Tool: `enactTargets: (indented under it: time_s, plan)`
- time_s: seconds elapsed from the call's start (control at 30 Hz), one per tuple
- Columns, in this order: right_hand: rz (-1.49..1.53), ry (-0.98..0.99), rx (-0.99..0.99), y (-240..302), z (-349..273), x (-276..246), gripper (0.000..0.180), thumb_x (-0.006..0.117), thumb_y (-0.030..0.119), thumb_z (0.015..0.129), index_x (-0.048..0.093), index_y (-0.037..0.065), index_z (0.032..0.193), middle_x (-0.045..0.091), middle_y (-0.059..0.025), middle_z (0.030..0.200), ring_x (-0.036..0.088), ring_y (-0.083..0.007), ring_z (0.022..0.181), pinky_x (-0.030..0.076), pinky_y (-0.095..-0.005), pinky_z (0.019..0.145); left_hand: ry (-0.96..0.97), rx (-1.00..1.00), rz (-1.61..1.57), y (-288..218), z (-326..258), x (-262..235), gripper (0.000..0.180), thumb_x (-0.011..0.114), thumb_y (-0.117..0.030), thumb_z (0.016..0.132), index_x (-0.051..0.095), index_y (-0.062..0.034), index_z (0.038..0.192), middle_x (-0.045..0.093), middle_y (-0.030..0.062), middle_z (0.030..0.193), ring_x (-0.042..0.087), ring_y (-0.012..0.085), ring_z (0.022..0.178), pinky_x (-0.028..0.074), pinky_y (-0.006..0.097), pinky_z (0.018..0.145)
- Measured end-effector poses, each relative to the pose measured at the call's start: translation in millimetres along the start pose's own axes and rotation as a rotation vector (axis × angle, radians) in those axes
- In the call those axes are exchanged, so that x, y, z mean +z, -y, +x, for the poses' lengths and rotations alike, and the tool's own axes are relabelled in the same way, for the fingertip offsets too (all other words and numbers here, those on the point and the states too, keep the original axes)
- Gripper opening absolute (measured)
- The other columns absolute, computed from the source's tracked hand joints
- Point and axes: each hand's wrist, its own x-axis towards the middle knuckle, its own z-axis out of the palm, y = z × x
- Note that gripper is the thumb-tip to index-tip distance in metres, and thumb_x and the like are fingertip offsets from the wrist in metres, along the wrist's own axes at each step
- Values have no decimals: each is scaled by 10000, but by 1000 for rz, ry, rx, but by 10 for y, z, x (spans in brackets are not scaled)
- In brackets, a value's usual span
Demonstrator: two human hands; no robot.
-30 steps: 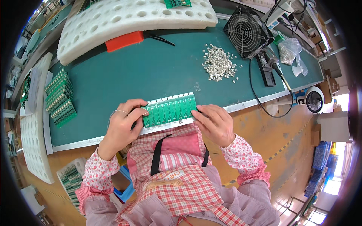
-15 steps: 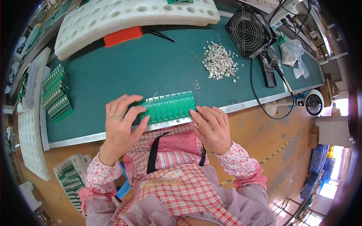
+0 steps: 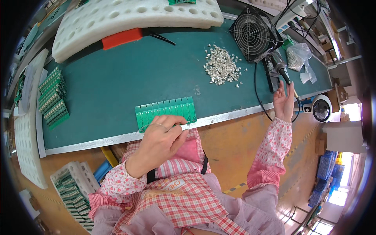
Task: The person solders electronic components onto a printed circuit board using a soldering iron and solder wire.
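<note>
A green circuit board [image 3: 164, 106] lies at the table's front edge. My left hand [image 3: 158, 139] is over its near side, fingers curled together. A thin, silvery solder wire [image 3: 140, 129] passes across this hand and shows beside the board's left end; the grip on it is partly hidden. Far to the right, my right hand [image 3: 284, 103] reaches up with fingers apart, next to the handle of a soldering iron [image 3: 282, 72]. Its fingertips are close to the handle; I cannot tell whether they touch.
Small metal parts [image 3: 222, 65] lie heaped beyond the board. A black fan [image 3: 252, 33] stands behind the iron's stand [image 3: 271, 78]. Stacked circuit boards [image 3: 53, 98] sit at left; white foam [image 3: 129, 21] and a red block [image 3: 122, 38] are at the back. A cable [image 3: 256, 94] hangs over the edge.
My right hand has left the board and moved right to the soldering iron. My left hand has shifted right and nearer, onto the board's near side. The view has shifted slightly.
</note>
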Motion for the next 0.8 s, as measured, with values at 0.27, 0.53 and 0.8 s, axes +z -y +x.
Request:
enactTargets:
  time_s: [0.27,0.53,0.8]
  plan:
    - [-28,66,26,73,385,-27,391,431,312,957,455,20,1215,574,-181,1185,583,-131,804,500,-245,693,47,-61,-34,4,15,-16,141,662,-24,727,536,-1,670,617,84,943,569,241,746,458,343,676]
    - [-532,-47,-485,-64,-921,187,383,430,350,968,562,5,1069,479,-9,715,419,-64,564,356,-192,512,73,-100,-65,-34,102,-37,76,645,-22,715,597,6,663,599,85,857,571,250,696,449,368,664]
    - [-463,338,-129,-479,-1748,460,129,552,103,877,509,-7,929,587,-81,785,515,-68,580,421,-193,510,199,-203,-104,-40,158,-117,139,647,-22,734,533,27,670,613,92,919,561,242,694,445,338,627]
